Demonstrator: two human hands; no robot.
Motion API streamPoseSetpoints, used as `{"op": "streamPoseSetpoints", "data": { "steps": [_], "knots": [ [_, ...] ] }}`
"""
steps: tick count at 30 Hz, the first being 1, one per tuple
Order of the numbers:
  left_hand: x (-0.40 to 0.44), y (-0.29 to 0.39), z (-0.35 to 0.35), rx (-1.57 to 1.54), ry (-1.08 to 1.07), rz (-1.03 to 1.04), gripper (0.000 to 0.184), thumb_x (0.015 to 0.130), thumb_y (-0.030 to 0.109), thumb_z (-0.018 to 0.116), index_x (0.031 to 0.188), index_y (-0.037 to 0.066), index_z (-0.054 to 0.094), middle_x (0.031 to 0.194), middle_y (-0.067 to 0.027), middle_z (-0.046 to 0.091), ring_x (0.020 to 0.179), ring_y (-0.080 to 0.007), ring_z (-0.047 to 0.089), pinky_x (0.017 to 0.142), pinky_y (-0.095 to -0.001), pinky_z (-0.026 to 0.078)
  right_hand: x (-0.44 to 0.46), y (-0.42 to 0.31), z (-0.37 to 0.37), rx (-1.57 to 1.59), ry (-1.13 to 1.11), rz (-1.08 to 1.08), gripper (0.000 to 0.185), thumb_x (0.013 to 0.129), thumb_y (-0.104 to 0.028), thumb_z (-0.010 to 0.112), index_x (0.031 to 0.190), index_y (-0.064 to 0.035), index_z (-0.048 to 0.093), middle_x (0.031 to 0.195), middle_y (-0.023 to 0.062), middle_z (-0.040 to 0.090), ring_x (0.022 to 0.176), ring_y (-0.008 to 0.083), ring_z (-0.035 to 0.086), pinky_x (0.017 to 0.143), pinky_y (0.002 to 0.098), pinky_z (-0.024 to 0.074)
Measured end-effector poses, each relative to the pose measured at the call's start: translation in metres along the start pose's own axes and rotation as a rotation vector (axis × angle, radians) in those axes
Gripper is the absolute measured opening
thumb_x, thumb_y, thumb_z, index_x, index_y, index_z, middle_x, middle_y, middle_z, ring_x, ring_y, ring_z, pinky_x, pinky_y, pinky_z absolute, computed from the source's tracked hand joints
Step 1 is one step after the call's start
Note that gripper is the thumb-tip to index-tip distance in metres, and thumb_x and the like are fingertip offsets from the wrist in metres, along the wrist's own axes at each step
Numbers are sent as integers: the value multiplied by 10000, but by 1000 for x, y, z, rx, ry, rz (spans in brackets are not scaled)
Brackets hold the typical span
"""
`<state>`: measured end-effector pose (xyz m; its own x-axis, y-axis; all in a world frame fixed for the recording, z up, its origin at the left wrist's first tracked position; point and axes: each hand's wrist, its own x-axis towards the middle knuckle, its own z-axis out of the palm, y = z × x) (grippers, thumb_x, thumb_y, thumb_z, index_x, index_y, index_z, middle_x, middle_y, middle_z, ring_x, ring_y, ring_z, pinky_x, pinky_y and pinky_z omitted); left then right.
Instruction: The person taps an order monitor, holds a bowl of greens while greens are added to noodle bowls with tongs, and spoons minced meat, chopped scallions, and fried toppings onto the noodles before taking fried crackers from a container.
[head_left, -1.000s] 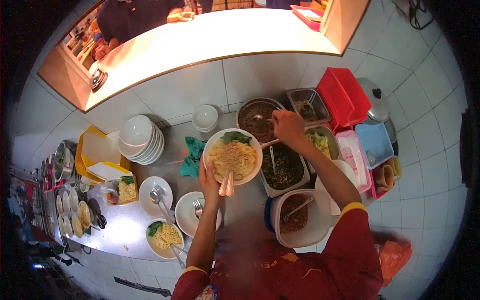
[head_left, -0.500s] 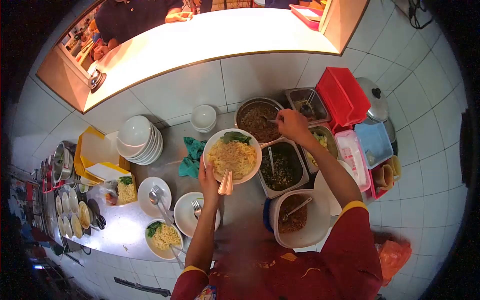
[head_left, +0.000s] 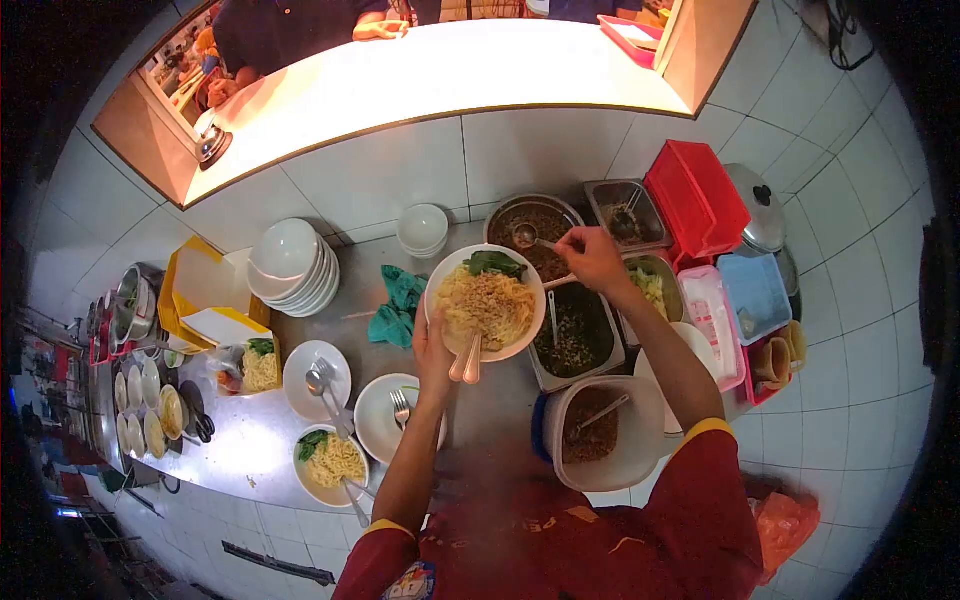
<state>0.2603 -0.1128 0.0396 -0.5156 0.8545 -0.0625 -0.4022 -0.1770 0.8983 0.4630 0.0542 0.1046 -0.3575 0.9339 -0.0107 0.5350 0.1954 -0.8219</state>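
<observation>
My left hand (head_left: 432,350) holds a white bowl (head_left: 535,330) of noodles by its left side. Leafy greens and a pale minced topping (head_left: 497,292) lie on the noodles, and cutlery handles (head_left: 467,358) stick out over the near rim. Closed around a handle, my right hand (head_left: 592,258) holds a ladle (head_left: 525,236) over a round metal pot (head_left: 550,215) of brown minced food. Whether the ladle carries food is hard to tell. Just right of the bowl is a metal container (head_left: 575,335) of dark liquid with chopped greens.
A plastic tub (head_left: 645,440) of reddish sauce stands near my body. Stacked bowls (head_left: 290,262), a green cloth (head_left: 398,305), plates with cutlery (head_left: 318,372) and another noodle bowl (head_left: 332,468) are to the left. Red bins (head_left: 697,200) stand right. A person's hand (head_left: 381,28) rests on the serving counter (head_left: 480,75).
The ladle's bowl has come up out of the minced food and now shows above it. More minced topping shows on the noodles. The whole view has shifted slightly.
</observation>
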Motion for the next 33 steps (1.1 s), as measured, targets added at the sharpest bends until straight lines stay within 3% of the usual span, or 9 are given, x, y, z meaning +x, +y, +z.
{"op": "streamPoseSetpoints", "data": {
  "steps": [3, 5, 6, 9, 13, 18, 21, 26, 33],
  "knots": [
    [-7, 4, -4, -6, 25, -38, 438, 957, 172, 449, 1353, 1, 375, 1237, -110, 524, 1087, -173, 535, 910, -293, 442, 7, 10, -2, -396, 126, -77, 112, 786, -118, 615, 766, -15, 653, 708, 132, 617, 695, 313, 602, 647, 421, 475],
    [-12, -4, -19, 66, 22, -1, 437, 961, 183, 437, 1354, 3, 375, 1244, -107, 516, 1097, -174, 525, 930, -301, 424, 6, 10, 2, -558, 512, -739, 90, 772, -98, 607, 794, -31, 662, 748, 147, 608, 726, 320, 593, 663, 409, 470],
    [-16, -4, -24, 65, 14, -13, 437, 961, 183, 437, 1354, 3, 375, 1244, -107, 516, 1097, -174, 525, 930, -301, 424, 2, 11, 1, -566, 512, -727, 90, 772, -98, 607, 794, -31, 662, 748, 147, 608, 726, 320, 593, 663, 409, 470],
    [-30, -4, -45, 74, 70, -106, 437, 962, 197, 424, 1353, 6, 383, 1273, -114, 492, 1117, -179, 510, 946, -307, 406, -15, 22, 5, -361, -447, -487, 72, 733, -74, 609, 776, -37, 653, 831, 123, 613, 920, 294, 555, 751, 378, 461],
    [-56, 8, -52, 135, 98, -140, 444, 959, 205, 430, 1355, 9, 386, 1272, -116, 492, 1121, -180, 506, 942, -307, 406, -43, 47, 23, -991, -575, -1009, 67, 725, -107, 616, 733, -83, 678, 774, 57, 639, 966, 248, 533, 777, 357, 438],
    [-77, 9, -56, 158, 21, -115, 448, 958, 192, 429, 1359, -2, 377, 1260, -117, 503, 1110, -174, 513, 934, -299, 411, -52, 53, 13, -1363, -691, -1020, 113, 708, -216, 632, 654, -129, 678, 698, 23, 640, 922, 204, 526, 793, 332, 384],
    [-88, 3, -60, 129, 57, -146, 442, 958, 187, 431, 1355, 0, 386, 1239, -118, 518, 1091, -170, 523, 925, -299, 420, -62, 46, 13, -1229, -732, -922, 114, 705, -209, 644, 685, -106, 690, 722, 58, 658, 861, 251, 581, 763, 381, 432],
    [-96, 2, -52, 136, 86, -149, 442, 946, 188, 448, 1343, 2, 395, 1217, -123, 536, 1073, -183, 544, 908, -305, 439, -60, 30, 0, -842, -962, -299, 175, 735, -180, 646, 838, -44, 687, 746, 169, 649, 736, 357, 640, 660, 451, 492],
    [-95, 14, -36, 135, 91, -163, 464, 942, 181, 455, 1370, 21, 374, 1272, -130, 499, 1130, -188, 509, 938, -297, 417, -69, -20, -52, -475, -631, -427, 128, 786, -145, 630, 850, -48, 682, 724, 162, 646, 702, 306, 626, 629, 426, 482]
  ]
}}
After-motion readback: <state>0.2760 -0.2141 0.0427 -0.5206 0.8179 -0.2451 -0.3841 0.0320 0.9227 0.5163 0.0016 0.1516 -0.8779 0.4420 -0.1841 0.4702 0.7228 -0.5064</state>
